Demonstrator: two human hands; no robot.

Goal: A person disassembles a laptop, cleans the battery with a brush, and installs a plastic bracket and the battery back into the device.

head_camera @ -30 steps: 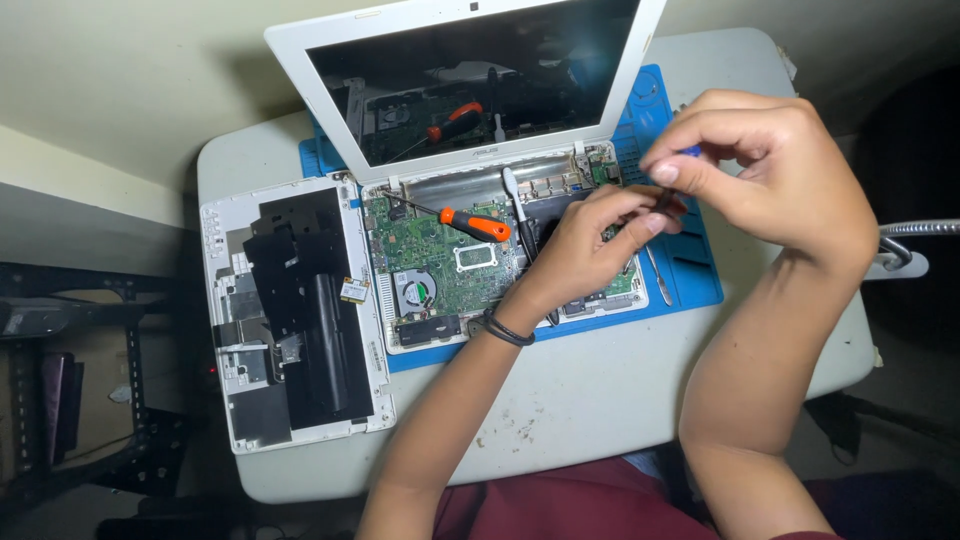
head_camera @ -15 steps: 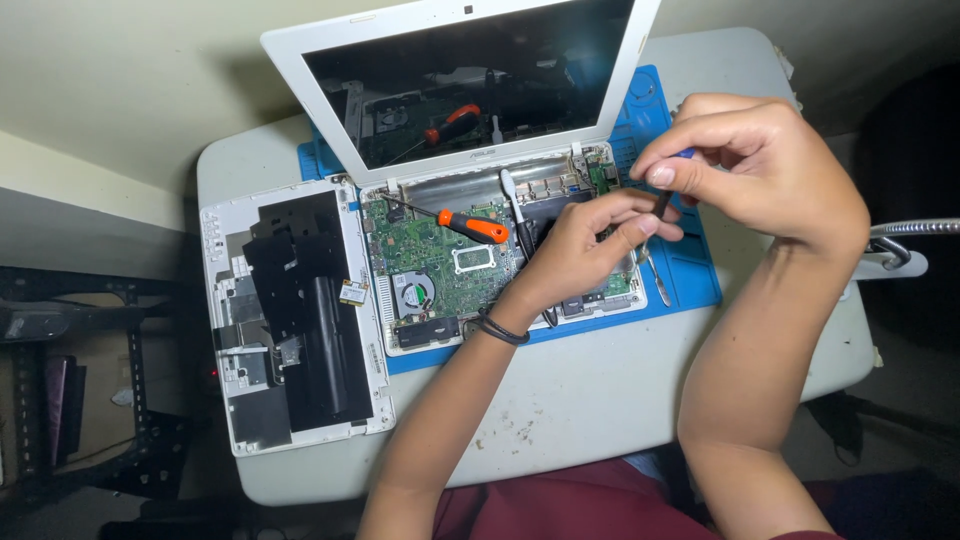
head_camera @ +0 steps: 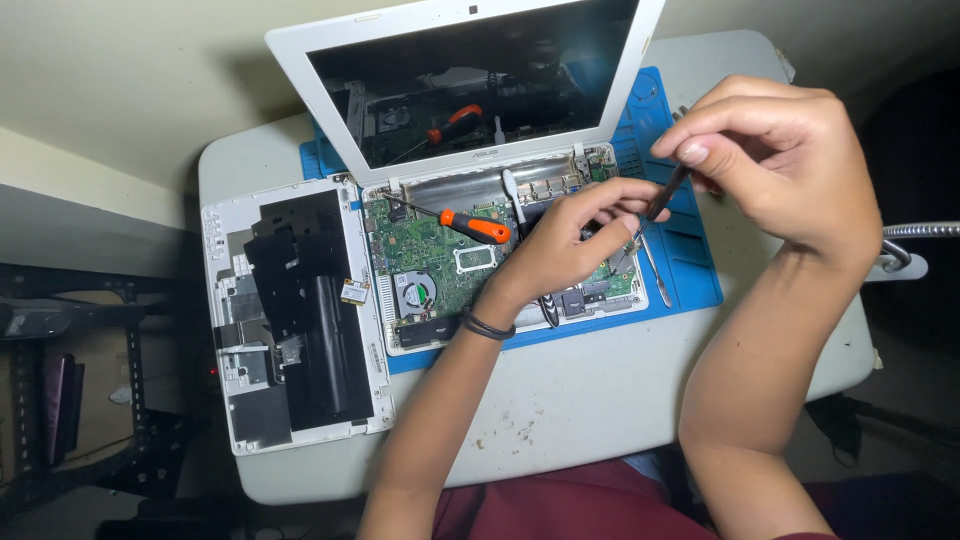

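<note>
A white laptop (head_camera: 330, 100) stands opened up on a blue work mat (head_camera: 690, 270), its green circuit board (head_camera: 430, 255) and small fan bared. My left hand (head_camera: 565, 240) rests on the right part of the board, fingers pinched near a small part. My right hand (head_camera: 775, 160) hovers just above and to the right, gripping a thin dark tool (head_camera: 662, 195) whose tip points down at the board by my left fingertips. An orange-handled screwdriver (head_camera: 470, 226) lies on the board to the left.
The laptop's removed white bottom cover (head_camera: 290, 320), black inside, lies left of the mat with a small card (head_camera: 353, 292) on it. A metal spudger (head_camera: 655, 270) lies on the mat. The small grey table (head_camera: 590, 400) ends close on all sides; a dark rack (head_camera: 90, 380) stands left.
My right hand has shifted slightly with the thin tool; my left hand stays on the board. The view has drifted a little.
</note>
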